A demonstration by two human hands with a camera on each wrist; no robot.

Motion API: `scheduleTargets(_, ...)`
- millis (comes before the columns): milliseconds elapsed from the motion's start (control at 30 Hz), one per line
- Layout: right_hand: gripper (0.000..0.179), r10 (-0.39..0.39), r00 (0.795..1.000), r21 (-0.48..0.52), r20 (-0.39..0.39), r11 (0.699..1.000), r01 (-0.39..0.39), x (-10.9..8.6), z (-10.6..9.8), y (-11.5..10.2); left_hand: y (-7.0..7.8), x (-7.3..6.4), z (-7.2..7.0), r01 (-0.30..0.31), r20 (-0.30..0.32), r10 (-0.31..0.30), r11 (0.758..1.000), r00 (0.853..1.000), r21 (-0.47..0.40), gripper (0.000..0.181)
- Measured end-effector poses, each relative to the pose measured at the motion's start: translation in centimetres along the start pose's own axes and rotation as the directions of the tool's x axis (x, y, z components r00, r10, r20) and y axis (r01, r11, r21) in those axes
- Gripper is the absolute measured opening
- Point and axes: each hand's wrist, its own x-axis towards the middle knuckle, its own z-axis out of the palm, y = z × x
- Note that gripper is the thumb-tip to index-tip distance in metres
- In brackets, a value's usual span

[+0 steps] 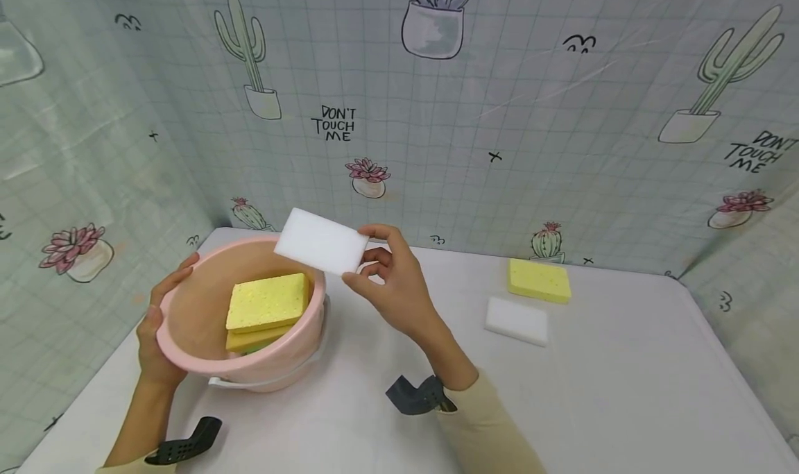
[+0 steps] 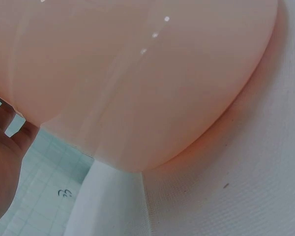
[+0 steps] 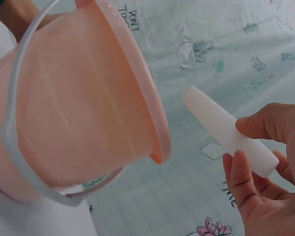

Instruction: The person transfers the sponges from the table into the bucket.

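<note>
A pink bucket [image 1: 200,307] with a pale handle stands at the left of the table. My left hand [image 1: 157,332] grips its left side at the rim; the left wrist view has the bucket wall [image 2: 137,98] filling most of the picture. Inside lie stacked yellow sponges [image 1: 267,302], with a bit of green under them. Between thumb and fingertips my right hand [image 1: 399,286] pinches a white sponge block [image 1: 321,241] by its right end. That block is raised, overlapping the bucket's right rim in the head view; the right wrist view shows it edge-on, apart from the rim.
Right of the bucket, a yellow sponge [image 1: 539,280] lies on the white table [image 1: 624,391] near its back edge. Just in front of it is another white sponge block [image 1: 517,321]. A printed cactus curtain [image 1: 437,134] hangs behind and along both sides.
</note>
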Motion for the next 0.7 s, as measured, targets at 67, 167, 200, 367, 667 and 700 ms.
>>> scheduleTargets(67,0.055,-0.001,1.000,0.004,0.007,1.000,0.001,0.1,0.4,-0.2,0.0,0.0,0.0,0.001,-0.002,-0.001,1.000,1.000,0.004,0.052)
scheduleTargets(167,0.056,-0.002,1.000,0.005,0.017,1.000,0.002,0.1,1.0,-0.6,0.1,0.0,0.0,0.004,-0.005,-0.004,1.000,1.000,0.007,0.052)
scheduleTargets(200,0.055,-0.006,1.000,0.002,0.020,1.000,0.006,0.1,1.2,-1.1,0.1,0.0,0.0,0.004,-0.006,-0.004,1.000,1.000,0.008,0.052)
scheduleTargets(367,0.052,-0.033,0.998,-0.017,0.044,0.999,0.034,-0.1,2.1,-3.5,0.1,0.0,0.1,0.009,-0.019,-0.009,1.000,1.000,0.029,0.052)
scheduleTargets(667,0.054,-0.103,0.989,-0.063,0.106,0.992,0.110,0.3,3.8,-1.2,0.1,0.0,0.0,-0.004,-0.008,0.004,0.999,1.000,0.038,0.052)
scheduleTargets(700,0.053,-0.110,0.987,-0.068,0.116,0.991,0.118,0.3,3.9,-1.0,0.1,0.0,0.0,-0.002,-0.011,0.002,0.999,1.000,0.039,0.052)
